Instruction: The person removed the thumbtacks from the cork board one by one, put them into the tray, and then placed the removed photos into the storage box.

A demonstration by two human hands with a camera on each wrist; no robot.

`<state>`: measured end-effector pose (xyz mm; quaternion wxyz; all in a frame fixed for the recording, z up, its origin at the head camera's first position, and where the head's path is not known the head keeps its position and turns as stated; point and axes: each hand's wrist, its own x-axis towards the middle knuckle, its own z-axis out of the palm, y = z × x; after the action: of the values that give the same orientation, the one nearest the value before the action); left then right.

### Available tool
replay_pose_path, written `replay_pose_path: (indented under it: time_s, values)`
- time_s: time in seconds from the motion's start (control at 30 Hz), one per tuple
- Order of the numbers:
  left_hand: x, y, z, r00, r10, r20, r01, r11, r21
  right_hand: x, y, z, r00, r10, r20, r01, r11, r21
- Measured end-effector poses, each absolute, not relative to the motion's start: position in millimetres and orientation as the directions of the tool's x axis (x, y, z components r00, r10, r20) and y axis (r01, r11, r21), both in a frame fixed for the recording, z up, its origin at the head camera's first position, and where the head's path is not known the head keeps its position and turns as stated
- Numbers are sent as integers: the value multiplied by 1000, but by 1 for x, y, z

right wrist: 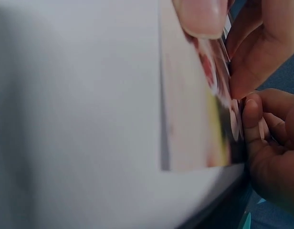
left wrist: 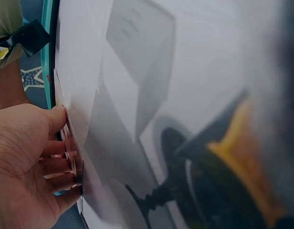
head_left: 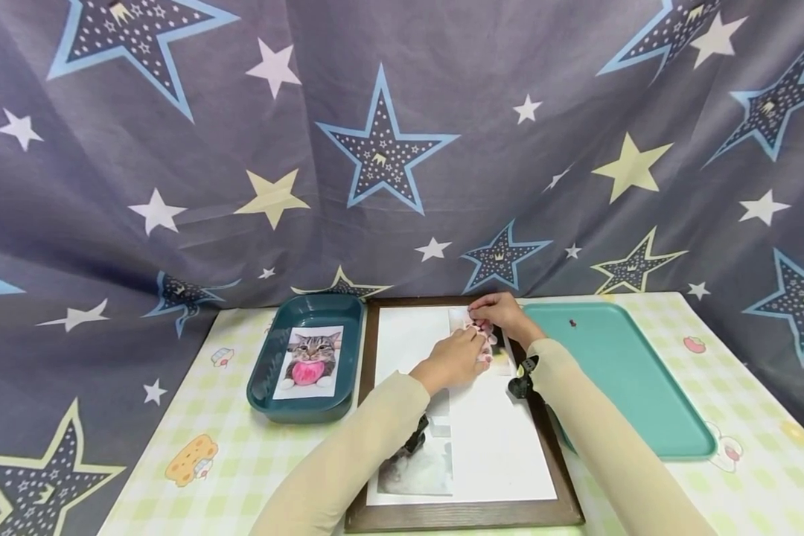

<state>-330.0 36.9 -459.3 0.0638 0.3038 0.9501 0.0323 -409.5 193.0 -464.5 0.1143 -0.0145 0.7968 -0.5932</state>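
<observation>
A white board in a brown frame [head_left: 371,417] lies on the table in front of me. A small glossy photo [head_left: 458,320] [right wrist: 194,119] rests near the board's top edge. My left hand [head_left: 476,348] [left wrist: 66,148] lies on the photo with its fingers stretched out, fingertips along the photo's right edge. My right hand [head_left: 484,313] [right wrist: 218,43] pinches the photo's upper corner between thumb and fingers. In the right wrist view the left hand's fingers [right wrist: 271,152] show just below the right hand. Both sleeves are beige.
A dark teal tray [head_left: 268,365] holding a cat photo [head_left: 308,361] stands left of the frame. A light teal tray [head_left: 630,380] with one small pin [head_left: 572,324] lies to the right. Another photo [head_left: 418,465] sits at the board's lower left. A star-patterned curtain hangs behind.
</observation>
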Motion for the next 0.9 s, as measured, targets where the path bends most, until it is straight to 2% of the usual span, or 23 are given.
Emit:
replay_pose_path:
  time_s: [0.5, 0.9]
  values:
    - [-326, 39, -455, -807, 579, -118, 572, 816, 91, -409, 194, -466, -978, -163, -132, 73, 323, -944]
    - [-327, 39, -456, -807, 572, -150, 565, 820, 89, -411, 189, -470, -980, -110, -164, 117, 344, -932]
